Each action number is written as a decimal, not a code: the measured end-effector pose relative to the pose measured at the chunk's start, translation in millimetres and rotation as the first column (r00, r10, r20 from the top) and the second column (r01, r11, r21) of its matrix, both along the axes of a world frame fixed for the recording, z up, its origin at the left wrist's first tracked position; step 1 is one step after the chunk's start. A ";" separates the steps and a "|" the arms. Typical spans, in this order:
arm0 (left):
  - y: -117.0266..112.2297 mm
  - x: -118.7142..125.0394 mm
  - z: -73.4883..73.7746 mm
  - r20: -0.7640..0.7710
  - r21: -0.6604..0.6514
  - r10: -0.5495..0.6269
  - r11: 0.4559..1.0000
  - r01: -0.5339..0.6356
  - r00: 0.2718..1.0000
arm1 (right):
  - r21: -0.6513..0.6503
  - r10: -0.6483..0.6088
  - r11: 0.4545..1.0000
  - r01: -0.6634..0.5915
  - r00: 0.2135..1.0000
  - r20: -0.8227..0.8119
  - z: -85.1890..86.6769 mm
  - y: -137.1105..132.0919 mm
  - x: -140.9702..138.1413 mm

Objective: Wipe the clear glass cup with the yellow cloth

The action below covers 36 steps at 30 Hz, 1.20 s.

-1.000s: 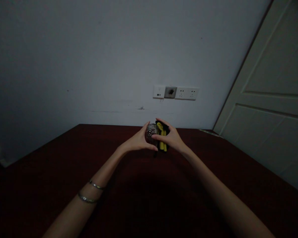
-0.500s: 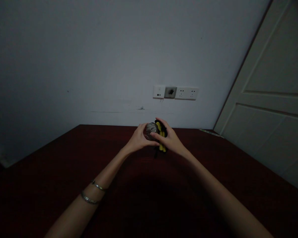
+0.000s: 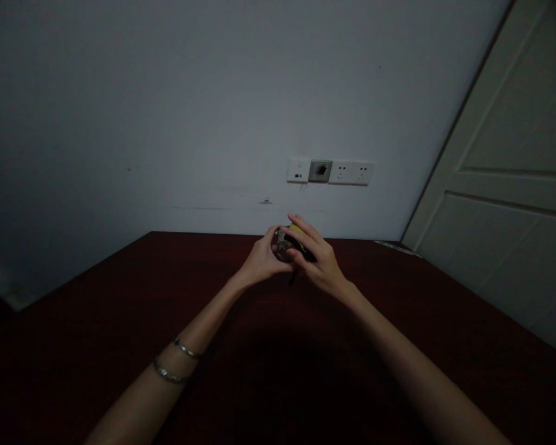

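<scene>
Both hands meet above the far part of the table, around a clear, shiny round container (image 3: 282, 246) of glass or plastic. My left hand (image 3: 262, 256) is closed around its left side. My right hand (image 3: 322, 259) grips a black-and-yellow object (image 3: 297, 229) against the container's right side. Fingers cover most of that object, so its kind cannot be made out. A short dark strip (image 3: 292, 278) hangs below the hands. Two silver bracelets (image 3: 169, 371) circle my left forearm.
The dark red tabletop (image 3: 189, 296) reaches back to a pale wall (image 3: 189, 111). Sockets and switches (image 3: 330, 172) sit on the wall behind the hands. A flat, pale strip (image 3: 396, 248) lies at the table's back right edge, near a white panelled door (image 3: 505, 179).
My right hand's fingers have shifted over the black-and-yellow object, which has turned and now shows less yellow. My left hand keeps its hold on the container.
</scene>
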<state>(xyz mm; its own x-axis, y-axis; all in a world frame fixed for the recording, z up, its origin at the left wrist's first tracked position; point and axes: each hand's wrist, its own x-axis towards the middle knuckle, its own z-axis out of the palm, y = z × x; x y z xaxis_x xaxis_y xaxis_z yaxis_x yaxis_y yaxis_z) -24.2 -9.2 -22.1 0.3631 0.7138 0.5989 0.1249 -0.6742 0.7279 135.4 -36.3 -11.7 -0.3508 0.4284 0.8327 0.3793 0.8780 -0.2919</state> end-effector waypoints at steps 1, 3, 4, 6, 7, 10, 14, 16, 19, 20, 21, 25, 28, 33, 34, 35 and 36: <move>-0.5 0.5 0.2 -0.015 0.021 0.011 1.000 -0.011 1.000 | -0.016 0.007 1.000 -0.008 0.999 -0.051 -0.2 2.0 0.5; -1.2 1.6 0.6 -0.037 0.072 0.024 0.997 -0.021 0.999 | -0.055 0.003 0.998 -0.013 0.986 -0.170 0.0 5.6 0.2; -1.4 2.1 0.9 -0.041 0.090 0.023 0.996 -0.019 0.999 | -0.079 -0.007 0.997 -0.011 0.975 -0.224 0.4 6.9 -0.5; -2.1 3.1 1.3 -0.048 0.096 0.016 0.995 -0.012 0.999 | -0.120 -0.038 0.993 0.003 0.955 -0.293 1.9 7.3 -3.0; -2.4 3.5 1.3 -0.050 0.087 0.016 0.996 -0.011 0.999 | -0.133 -0.057 0.991 0.017 0.952 -0.302 2.7 6.4 -4.6; -3.5 4.1 0.5 -0.063 0.035 0.018 0.999 -0.015 0.998 | -0.107 -0.093 0.992 0.068 0.962 -0.257 4.0 0.9 -9.0; -3.6 4.9 -2.3 -0.054 -0.056 -0.014 0.998 0.011 0.998 | 0.008 -0.098 0.995 0.100 0.984 -0.146 1.6 -3.7 -8.8; -3.7 5.9 -3.1 -0.049 -0.059 -0.023 0.998 0.020 0.999 | 0.068 -0.081 0.994 0.089 0.991 -0.109 -0.7 -2.5 -6.5; -5.7 7.9 -1.9 -0.069 -0.039 -0.028 0.999 0.025 0.997 | 0.099 -0.047 0.993 0.063 0.986 -0.158 -2.7 1.4 -4.3; -6.6 8.5 -1.2 -0.073 -0.033 -0.034 0.999 0.031 0.997 | 0.084 -0.045 0.994 0.063 0.979 -0.199 -2.8 2.8 -4.6; -7.5 8.9 -0.6 -0.074 -0.027 -0.038 0.999 0.036 0.996 | 0.058 -0.051 0.996 0.067 0.968 -0.245 -2.5 4.0 -5.3; -8.5 9.0 -0.9 -0.070 -0.005 -0.054 0.999 0.054 0.996 | -0.098 -0.096 0.993 0.063 0.915 -0.392 0.4 7.5 -10.2; -7.0 8.2 -2.9 -0.085 -0.010 -0.053 0.999 0.052 0.995 | -0.150 -0.127 0.986 0.071 0.908 -0.400 1.9 7.9 -12.1; -4.8 8.5 -5.7 -0.103 -0.053 -0.026 0.998 0.021 0.994 | 0.075 -0.152 0.983 0.166 0.974 -0.170 1.9 3.5 -10.4; -4.6 8.9 -6.0 -0.100 -0.056 -0.024 0.998 0.018 0.995 | 0.136 -0.154 0.976 0.168 0.983 -0.103 2.0 2.5 -9.6; -4.6 9.3 -6.2 -0.095 -0.050 -0.021 0.999 0.016 0.995 | 0.186 -0.156 0.969 0.161 0.987 -0.041 2.2 1.7 -8.6; -4.8 9.6 -6.1 -0.091 -0.042 -0.017 0.999 0.013 0.996 | 0.222 -0.153 0.964 0.148 0.988 0.006 2.5 1.4 -7.4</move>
<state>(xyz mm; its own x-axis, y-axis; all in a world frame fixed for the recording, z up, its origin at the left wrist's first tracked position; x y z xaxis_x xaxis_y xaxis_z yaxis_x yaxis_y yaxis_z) -14.5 -14.0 -28.2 0.4259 0.7310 0.5332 0.1818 -0.6464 0.7410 128.0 -34.9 -9.1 -0.3166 0.2852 0.9047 0.5165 0.8518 -0.0877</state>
